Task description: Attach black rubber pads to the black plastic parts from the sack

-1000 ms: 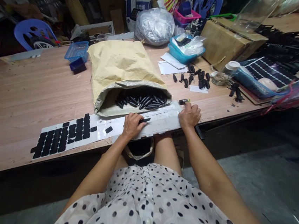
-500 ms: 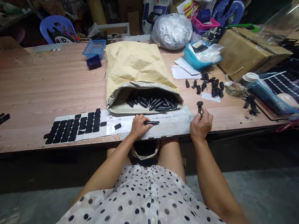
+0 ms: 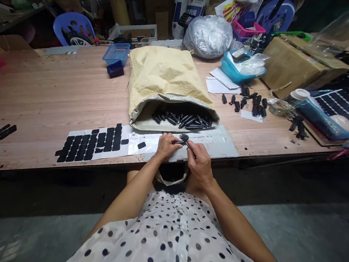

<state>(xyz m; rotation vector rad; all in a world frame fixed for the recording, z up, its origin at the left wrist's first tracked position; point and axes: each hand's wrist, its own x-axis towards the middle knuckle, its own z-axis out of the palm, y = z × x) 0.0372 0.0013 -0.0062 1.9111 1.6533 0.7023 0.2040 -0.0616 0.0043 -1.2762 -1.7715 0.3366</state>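
Observation:
My left hand [image 3: 166, 145] is closed around a slim black tapered piece [image 3: 178, 142], held low over a pale board [image 3: 222, 146] at the table's front edge. In my right hand [image 3: 200, 162] is a short dark tool with a round head [image 3: 184, 137], gripped by its shaft. That head overlaps the end of the black piece; whether they touch I cannot tell. Just behind both hands, a yellow paper sack [image 3: 168, 70] lies with its mouth facing me. Many similar black tapered pieces [image 3: 188, 120] fill the mouth.
Left of my hands, black rounded stickers [image 3: 82, 147] sit in rows on a white sheet. Small black parts [image 3: 257, 108] are scattered at the right, near a teal basket [image 3: 238, 73] and a cardboard box [image 3: 294, 66]. Blue baskets [image 3: 117, 53] stand behind left.
My right hand has moved left with the round-headed tool, from beside the board to the black piece in my left hand. My left hand keeps its hold. The view has shifted slightly.

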